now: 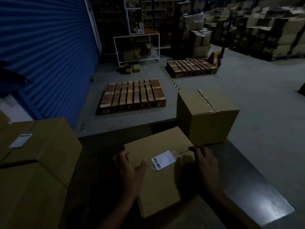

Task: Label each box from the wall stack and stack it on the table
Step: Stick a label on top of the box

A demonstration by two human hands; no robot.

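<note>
- Plainly, in the head view, the labelled box (158, 171) lies on the dark table (257, 182) straight before the person, its taped top flaps facing up and a white barcode label (163, 160) stuck near the centre seam.
- Left hand (130, 169) rests at the box's left top edge, its fingers (121, 157) loosely spread and reaching over the side; they look relaxed rather than clamped, though the dim light hides the tips.
- Right hand (207, 167) lies flat on the right part of the top, fingers (197, 150) straight and spread, pressing or steadying and holding nothing.
- A second sealed box (207, 113) stands on the table's far edge, just behind the labelled one and seemingly apart from it.
- At the left stands a stack of cartons (36, 162), the upper one bearing its own white label (20, 140).
- Handling, as a judgement: the carton is stiff corrugated board with a dry, fairly grippy skin; its weight cannot be told, so lift as if it were loaded.
- Best hold would be palms on opposite side walls low down, or fingers hooked under the bottom edges, not on the taped seam or the fresh label, which could smear or peel.
- Corners will crush if dropped; set it down square when stacking.
</note>
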